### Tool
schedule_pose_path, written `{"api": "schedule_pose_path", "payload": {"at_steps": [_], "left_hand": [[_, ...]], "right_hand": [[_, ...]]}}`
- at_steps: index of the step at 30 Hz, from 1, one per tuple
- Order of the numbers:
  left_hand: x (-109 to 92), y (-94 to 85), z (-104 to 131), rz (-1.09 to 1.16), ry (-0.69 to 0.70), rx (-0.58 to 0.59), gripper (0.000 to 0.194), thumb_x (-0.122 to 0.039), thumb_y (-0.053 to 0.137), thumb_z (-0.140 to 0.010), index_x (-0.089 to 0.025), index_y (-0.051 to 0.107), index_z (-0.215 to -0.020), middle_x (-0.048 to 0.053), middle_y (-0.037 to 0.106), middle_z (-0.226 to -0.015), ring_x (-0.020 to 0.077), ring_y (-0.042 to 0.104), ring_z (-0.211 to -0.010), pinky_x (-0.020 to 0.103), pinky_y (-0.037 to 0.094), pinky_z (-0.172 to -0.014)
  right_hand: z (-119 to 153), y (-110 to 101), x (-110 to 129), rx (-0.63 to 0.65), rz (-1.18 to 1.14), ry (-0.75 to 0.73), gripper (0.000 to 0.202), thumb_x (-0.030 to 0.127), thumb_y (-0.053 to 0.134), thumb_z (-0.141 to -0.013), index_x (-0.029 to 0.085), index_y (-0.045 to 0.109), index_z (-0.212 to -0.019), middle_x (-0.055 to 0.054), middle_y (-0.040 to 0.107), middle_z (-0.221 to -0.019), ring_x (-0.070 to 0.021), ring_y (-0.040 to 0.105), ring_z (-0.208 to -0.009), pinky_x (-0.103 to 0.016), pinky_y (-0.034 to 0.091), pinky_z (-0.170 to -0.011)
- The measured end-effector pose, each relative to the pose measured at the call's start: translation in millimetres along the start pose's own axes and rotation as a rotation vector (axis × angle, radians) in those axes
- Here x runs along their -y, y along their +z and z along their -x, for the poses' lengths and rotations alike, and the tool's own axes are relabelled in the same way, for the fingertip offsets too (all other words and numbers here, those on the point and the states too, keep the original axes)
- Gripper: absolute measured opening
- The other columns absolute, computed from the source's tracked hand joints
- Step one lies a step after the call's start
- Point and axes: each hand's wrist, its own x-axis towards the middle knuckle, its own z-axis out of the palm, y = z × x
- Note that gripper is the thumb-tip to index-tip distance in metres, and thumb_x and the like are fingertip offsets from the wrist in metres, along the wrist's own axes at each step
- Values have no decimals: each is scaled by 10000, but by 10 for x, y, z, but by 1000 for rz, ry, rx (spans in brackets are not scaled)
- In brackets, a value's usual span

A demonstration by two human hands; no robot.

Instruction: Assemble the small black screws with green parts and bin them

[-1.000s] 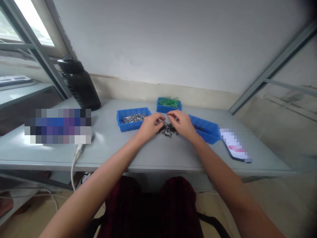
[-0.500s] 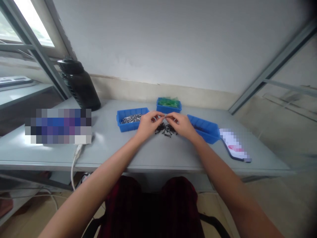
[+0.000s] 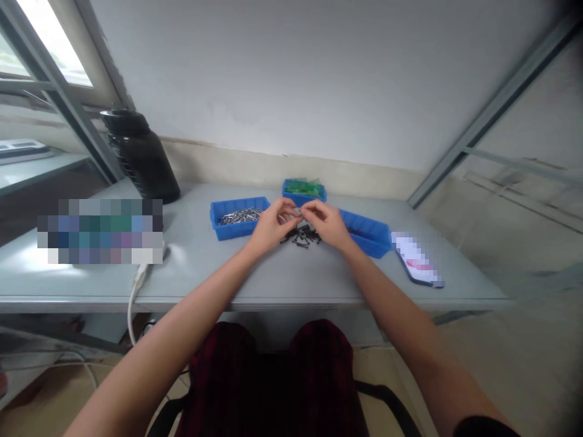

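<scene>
The pile of black screws [image 3: 302,235] lies loose on the grey tabletop [image 3: 282,282], and everything else can be placed from it. Just above the pile, the left hand [image 3: 271,227] and the right hand [image 3: 330,223] meet almost fingertip to fingertip. Each keeps thumb and forefinger narrow, the tips drawn close; whether a screw sits between them is too small to tell. The step in hand looks like fine fingertip work on one small piece, both hands sharing it. The next move, as I judge it, calls for a light, exact pinch and steady wrists above the pile.

Left of the pile stands a blue bin of silver screws [image 3: 234,231], partly behind the left hand. Beyond the pile is a smaller blue bin [image 3: 304,198] with green plastic bags [image 3: 303,186] in it. Right of the pile sits a long blue bin [image 3: 372,226], its dark contents unclear. Farther right of the pile lies a phone [image 3: 412,258]; well to its left stands a dark bottle [image 3: 144,159].
</scene>
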Motion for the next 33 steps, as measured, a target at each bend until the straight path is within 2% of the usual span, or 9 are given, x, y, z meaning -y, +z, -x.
{"api": "schedule_pose_path", "payload": {"at_steps": [6, 10, 13, 15, 18, 22, 25, 28, 33], "left_hand": [[72, 8, -5, 23, 26, -58, 319, -172, 673, -823, -193, 496, -1087, 13, 713, -868, 84, 563, -613, 219, 453, -587], [66, -14, -4, -64, 100, -123, 325, -179, 644, -842, -192, 509, -1137, 27, 714, -906, 90, 577, -661, 222, 464, -617], [56, -29, 9, -166, 134, -114, 276, -204, 599, -884, -183, 540, -1153, 35, 704, -924, 108, 608, -728, 231, 476, -657], [66, -33, 26, -247, 152, -59, 214, -225, 554, -917, -177, 578, -1124, 41, 691, -934, 121, 612, -753, 243, 482, -682], [82, -19, 65, -416, 192, 160, 158, -236, 505, -939, -176, 635, -1005, 52, 665, -936, 148, 613, -767, 275, 493, -721], [28, 48, 84, -745, 243, 308, 232, -226, 455, -967, -158, 646, -1080, 113, 638, -1056, 206, 641, -883, 292, 490, -716], [-43, 115, 24, -986, 316, 400, 285, -205, 403, -985, -113, 644, -1104, 157, 637, -1064, 243, 646, -922, 295, 477, -672], [-58, 156, -64, -1130, 317, 518, 272, -122, 419, -947, -63, 666, -1047, 182, 659, -990, 285, 658, -918, 320, 479, -652], [24, 129, -105, -1179, 312, 584, 283, -68, 418, -924, -46, 677, -1035, 202, 689, -968, 290, 671, -927, 344, 506, -686]], "right_hand": [[-21, -20, -33, -15, 57, -32, 207, 398, 574, -894, 217, 674, -877, -29, 714, -844, -169, 631, -767, -294, 480, -700], [-12, -74, -20, 45, 199, -49, 208, 375, 551, -921, 221, 691, -914, -44, 722, -872, -188, 642, -801, -308, 486, -730], [40, -235, 3, 79, 347, -75, 219, 362, 523, -946, 231, 698, -950, -59, 727, -957, -207, 648, -874, -338, 486, -813], [99, -446, -19, 38, 446, -42, 226, 357, 513, -952, 233, 700, -969, -62, 729, -966, -214, 649, -876, -352, 484, -829], [218, -819, -133, -39, 603, 70, 231, 347, 517, -941, 214, 705, -936, -72, 728, -889, -228, 642, -826, -367, 486, -795], [358, -1041, -271, 34, 781, 135, 241, 317, 515, -933, 189, 716, -964, -108, 727, -955, -246, 639, -885, -389, 487, -834], [337, -878, -223, -21, 821, 60, 276, 308, 519, -933, 180, 685, -1112, -131, 706, -1057, -271, 621, -1005, -424, 474, -923], [158, -549, -71, -83, 733, -57, 280, 286, 476, -952, 189, 663, -1136, -112, 701, -1031, -264, 613, -1025, -424, 469, -954], [-219, -54, 36, 24, 652, -199, 291, 222, 437, -951, 190, 660, -1134, -126, 695, -1086, -263, 594, -1061, -419, 455, -985]]}}
